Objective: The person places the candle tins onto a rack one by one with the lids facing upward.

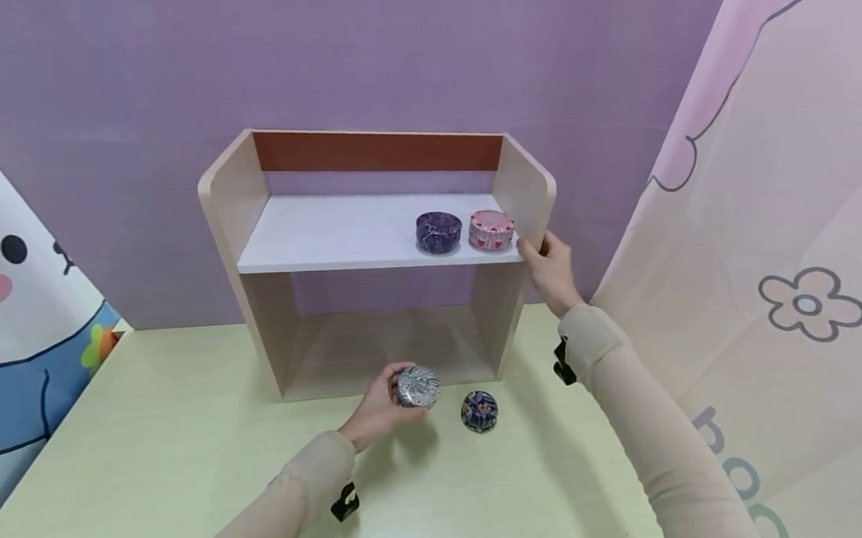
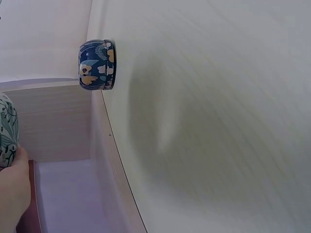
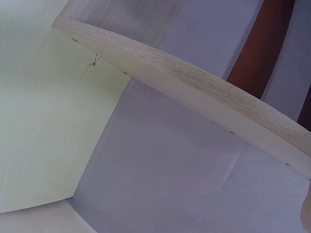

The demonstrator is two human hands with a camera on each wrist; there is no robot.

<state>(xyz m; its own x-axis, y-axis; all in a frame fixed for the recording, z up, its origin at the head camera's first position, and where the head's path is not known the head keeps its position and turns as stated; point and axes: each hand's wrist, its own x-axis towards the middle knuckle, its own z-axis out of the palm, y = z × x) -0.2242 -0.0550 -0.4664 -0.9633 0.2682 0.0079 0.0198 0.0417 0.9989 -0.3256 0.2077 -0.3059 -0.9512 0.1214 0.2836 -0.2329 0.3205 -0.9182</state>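
My left hand [image 1: 380, 410] grips a small round tin [image 1: 418, 387] with a dark leafy pattern on white, held above the table before the shelf unit's lower opening. The left wrist view shows only part of this tin [image 2: 7, 131], at the left edge. On the table to its right stands a dark blue floral tin [image 1: 479, 412]. My right hand [image 1: 552, 273] holds the front edge of the shelf unit's right side panel [image 1: 531, 182], thumb near the upper board. A purple tin [image 1: 439, 233] and a pink patterned tin [image 1: 491, 231] sit side by side on that white board [image 1: 332, 230].
The wooden shelf unit has a lower compartment floor [image 1: 391, 345] and a brown back strip [image 1: 379, 150]. It stands on a pale yellow-green table [image 1: 191, 465] against a purple backdrop [image 1: 388, 49]. Printed cloths hang at the left [image 1: 25, 302] and right [image 1: 769, 224].
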